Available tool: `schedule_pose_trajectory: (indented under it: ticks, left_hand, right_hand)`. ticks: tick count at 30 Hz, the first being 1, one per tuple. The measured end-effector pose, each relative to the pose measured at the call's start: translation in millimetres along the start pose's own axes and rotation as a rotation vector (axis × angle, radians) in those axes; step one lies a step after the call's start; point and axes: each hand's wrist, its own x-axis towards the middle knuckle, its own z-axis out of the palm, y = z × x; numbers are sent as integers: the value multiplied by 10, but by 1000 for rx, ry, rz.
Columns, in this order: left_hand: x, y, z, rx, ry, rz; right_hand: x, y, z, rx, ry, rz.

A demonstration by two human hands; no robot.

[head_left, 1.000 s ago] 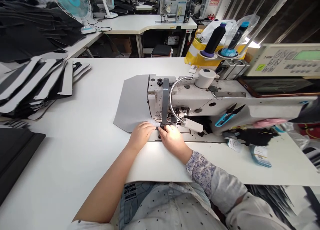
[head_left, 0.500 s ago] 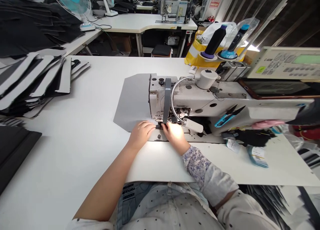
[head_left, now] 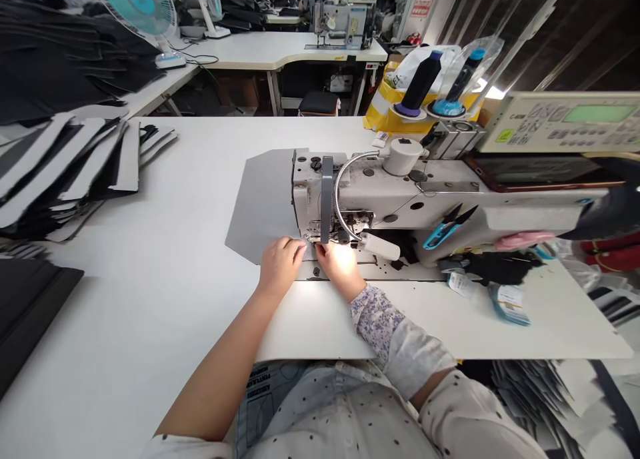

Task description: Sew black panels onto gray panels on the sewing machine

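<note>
A grey fabric panel [head_left: 257, 199] with angled corners lies flat on the white table, its right part running under the head of a sewing machine [head_left: 395, 192]. My left hand [head_left: 280, 264] is closed on the panel's near edge, thumb and fingers together just left of the needle area. Close beside it, my right hand [head_left: 341, 268] pinches the same edge below the presser area, lit by the machine's lamp [head_left: 380, 246]. A little grey material shows between the fingertips. The needle and the foot are mostly hidden by the hands and machine head.
Stacked dark and pale fabric pieces [head_left: 65, 166] lie at left, with a dark folded piece [head_left: 35, 312] nearer. Thread cones [head_left: 423, 86] stand behind the machine. Blue-handled snips [head_left: 443, 232] rest on its arm. A control panel [head_left: 565, 122] is at right.
The view has shifted slightly. My right hand has come a little closer to my left. The dark bit between the fingertips is out of sight, and grey material shows there.
</note>
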Motion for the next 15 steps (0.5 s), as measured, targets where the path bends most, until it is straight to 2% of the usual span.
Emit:
schedule_pose_trajectory:
  ticks: [3, 5, 8, 11, 13, 15]
  left_hand:
    - [13, 55, 2, 31, -10, 5]
    - [23, 97, 15, 61, -37, 60]
    - [54, 157, 49, 117, -79, 165]
    - [97, 197, 73, 150, -94, 194]
    - [116, 203, 77, 165, -89, 188]
    - [117, 189, 78, 175, -59, 174]
  right_hand:
    - [-55, 24, -10, 73, 39, 2]
    - [-75, 38, -31, 121, 53, 18]
    - [-54, 46, -56, 202, 40, 60]
    - [-50, 30, -70, 264, 17, 110]
    - [-142, 10, -110, 297, 34, 57]
    - [-323, -3, -215, 323, 93, -117]
